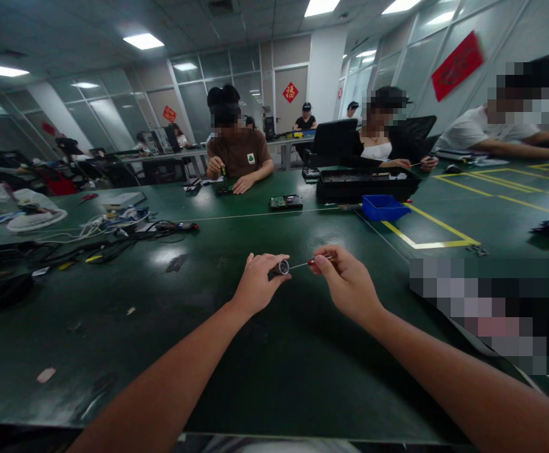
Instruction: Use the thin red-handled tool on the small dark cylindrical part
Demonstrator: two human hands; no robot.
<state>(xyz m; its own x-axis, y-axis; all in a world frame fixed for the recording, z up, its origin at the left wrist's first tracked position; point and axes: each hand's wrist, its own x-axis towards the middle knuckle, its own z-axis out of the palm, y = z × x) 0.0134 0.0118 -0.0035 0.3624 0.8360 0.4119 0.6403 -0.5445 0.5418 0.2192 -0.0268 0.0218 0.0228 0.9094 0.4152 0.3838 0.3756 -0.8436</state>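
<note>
Forearms (175, 371), round part (283, 267) in left hand (259, 284), screwdriver (299, 265) (thin-shafted) in right hand (350, 286).

White ceiling lights (143, 41) shine from a grey ceiling (85, 19), reflecting on the green worktop (137, 327), which has yellow lines marked at right. Behind stand glazed panels (243, 88), a white pillar (324, 69) and a pale door (289, 116) bearing a red diamond sign (290, 92). Black chairs (333, 139) stand beyond the worktop; a red banner (458, 66) hangs at right.

blue bin (384, 208): 1 | black crate (367, 186): 1 | round part (283, 267): 1 | red-handled tool (311, 262): 1 | own hands (257, 282): 2 | people (239, 154): probably 8+
</note>
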